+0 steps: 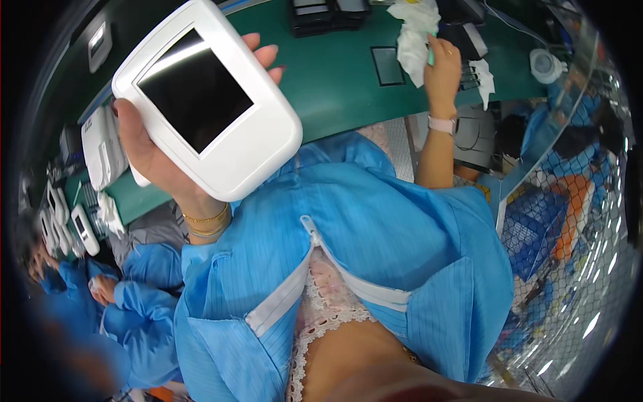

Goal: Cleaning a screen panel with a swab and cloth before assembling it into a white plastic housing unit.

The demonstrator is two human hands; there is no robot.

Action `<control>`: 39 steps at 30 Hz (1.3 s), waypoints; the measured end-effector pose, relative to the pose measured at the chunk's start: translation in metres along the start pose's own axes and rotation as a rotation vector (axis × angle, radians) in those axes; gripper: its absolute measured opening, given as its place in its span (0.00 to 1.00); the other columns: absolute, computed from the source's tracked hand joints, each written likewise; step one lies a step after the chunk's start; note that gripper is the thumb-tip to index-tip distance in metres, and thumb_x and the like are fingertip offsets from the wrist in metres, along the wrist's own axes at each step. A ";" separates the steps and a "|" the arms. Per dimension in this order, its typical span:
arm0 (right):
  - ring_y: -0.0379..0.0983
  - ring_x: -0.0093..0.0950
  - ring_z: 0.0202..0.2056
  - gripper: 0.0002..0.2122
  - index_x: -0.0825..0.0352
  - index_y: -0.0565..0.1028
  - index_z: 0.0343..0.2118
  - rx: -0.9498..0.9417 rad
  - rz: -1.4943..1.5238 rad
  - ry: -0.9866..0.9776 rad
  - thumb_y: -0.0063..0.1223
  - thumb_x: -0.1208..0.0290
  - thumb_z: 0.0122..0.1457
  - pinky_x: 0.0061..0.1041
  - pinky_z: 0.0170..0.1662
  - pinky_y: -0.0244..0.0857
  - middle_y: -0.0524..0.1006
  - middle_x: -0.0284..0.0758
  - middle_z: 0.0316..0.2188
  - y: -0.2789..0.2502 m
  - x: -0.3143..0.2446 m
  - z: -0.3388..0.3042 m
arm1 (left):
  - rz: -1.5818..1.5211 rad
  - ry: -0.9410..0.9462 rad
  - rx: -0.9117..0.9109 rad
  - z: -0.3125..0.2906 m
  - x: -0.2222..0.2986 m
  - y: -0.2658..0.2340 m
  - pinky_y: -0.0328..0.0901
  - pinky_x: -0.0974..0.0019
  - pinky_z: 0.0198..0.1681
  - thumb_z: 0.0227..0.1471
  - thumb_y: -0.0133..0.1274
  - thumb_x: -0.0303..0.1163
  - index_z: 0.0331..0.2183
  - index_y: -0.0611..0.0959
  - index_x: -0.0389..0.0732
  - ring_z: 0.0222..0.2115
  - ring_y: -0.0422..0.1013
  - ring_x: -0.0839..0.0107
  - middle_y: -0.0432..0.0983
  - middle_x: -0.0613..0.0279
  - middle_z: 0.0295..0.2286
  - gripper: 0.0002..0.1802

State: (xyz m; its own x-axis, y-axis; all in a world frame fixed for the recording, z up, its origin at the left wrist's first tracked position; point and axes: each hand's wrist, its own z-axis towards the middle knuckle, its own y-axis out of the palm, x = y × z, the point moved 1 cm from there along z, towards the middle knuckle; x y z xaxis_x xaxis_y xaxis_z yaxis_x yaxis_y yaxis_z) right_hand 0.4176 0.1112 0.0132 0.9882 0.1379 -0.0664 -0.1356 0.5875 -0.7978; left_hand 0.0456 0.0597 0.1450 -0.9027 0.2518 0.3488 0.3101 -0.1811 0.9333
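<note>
My left hand [157, 157] grips a white handheld device [258, 151] with rounded corners and a large, dark, glossy screen. The thumb lies along its near left edge, and fingertips curl round its far right side. The device is raised close to the camera, its screen facing up with a bright streak of reflected light. Over the green bench, my right hand [443, 70] is closed on a slim mint-green item [431, 52], whose kind I cannot make out. It lies against a crumpled white cloth [413, 50]. Beside the cloth rests a flat dark rectangular panel [388, 65].
Black trays [328, 17] stand at the bench's far side. A round white bottle [546, 65] is at the right. Stacked white housings [102, 151] and more white devices [84, 231] lie leftward, near a co-worker in a blue sleeve [144, 301]. Wire mesh [556, 234] borders the right.
</note>
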 end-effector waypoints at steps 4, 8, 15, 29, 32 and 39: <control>0.70 0.39 0.39 0.19 0.64 0.76 0.44 0.010 -0.110 -0.048 0.49 0.82 0.46 0.36 0.42 0.66 0.75 0.39 0.36 0.025 0.014 0.037 | -0.029 -0.053 -0.096 0.007 -0.013 -0.002 0.59 0.41 0.58 0.51 0.43 0.62 0.61 0.52 0.32 0.55 0.58 0.33 0.51 0.23 0.55 0.51; 0.72 0.40 0.34 0.13 0.65 0.76 0.40 -0.064 -0.142 0.079 0.50 0.78 0.50 0.36 0.38 0.67 0.76 0.40 0.32 0.028 0.016 0.034 | 0.011 -0.069 -0.043 -0.002 -0.010 -0.002 0.60 0.42 0.57 0.51 0.43 0.63 0.61 0.52 0.32 0.55 0.57 0.33 0.51 0.23 0.55 0.51; 0.71 0.37 0.36 0.08 0.67 0.79 0.26 -0.239 -0.283 0.216 0.58 0.66 0.49 0.42 0.39 0.62 0.77 0.38 0.28 0.001 -0.008 -0.012 | 0.047 -0.036 0.072 0.006 -0.001 -0.003 0.59 0.39 0.57 0.52 0.41 0.63 0.62 0.51 0.32 0.56 0.56 0.32 0.50 0.23 0.56 0.51; 0.72 0.39 0.46 0.10 0.77 0.70 0.33 -0.052 1.723 0.415 0.43 0.72 0.57 0.34 0.55 0.62 0.74 0.53 0.45 -0.075 -0.045 0.031 | 0.108 -0.059 0.037 0.000 0.003 0.002 0.62 0.42 0.54 0.56 0.36 0.61 0.59 0.59 0.31 0.51 0.65 0.37 0.63 0.31 0.52 0.45; 0.74 0.33 0.32 0.09 0.73 0.68 0.36 -0.224 1.722 0.109 0.46 0.70 0.60 0.30 0.41 0.69 0.75 0.47 0.31 -0.107 -0.103 0.044 | 0.117 -0.022 0.004 0.001 -0.003 0.001 0.67 0.43 0.49 0.52 0.37 0.65 0.58 0.60 0.29 0.47 0.68 0.37 0.64 0.27 0.49 0.49; 0.72 0.29 0.32 0.16 0.70 0.77 0.40 -0.201 1.197 -0.514 0.59 0.85 0.44 0.23 0.34 0.66 0.72 0.41 0.37 -0.136 -0.218 0.061 | 0.329 0.144 0.076 -0.014 0.006 0.005 0.70 0.49 0.47 0.52 0.40 0.56 0.57 0.61 0.30 0.44 0.72 0.44 0.69 0.30 0.46 0.43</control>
State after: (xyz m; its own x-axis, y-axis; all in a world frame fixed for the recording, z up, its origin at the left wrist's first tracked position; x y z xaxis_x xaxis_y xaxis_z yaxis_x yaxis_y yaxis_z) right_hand 0.2161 0.0495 0.1731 0.1198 0.7977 -0.5910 -0.8448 -0.2308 -0.4828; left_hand 0.0377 0.0465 0.1504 -0.7822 0.0544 0.6206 0.6071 -0.1572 0.7789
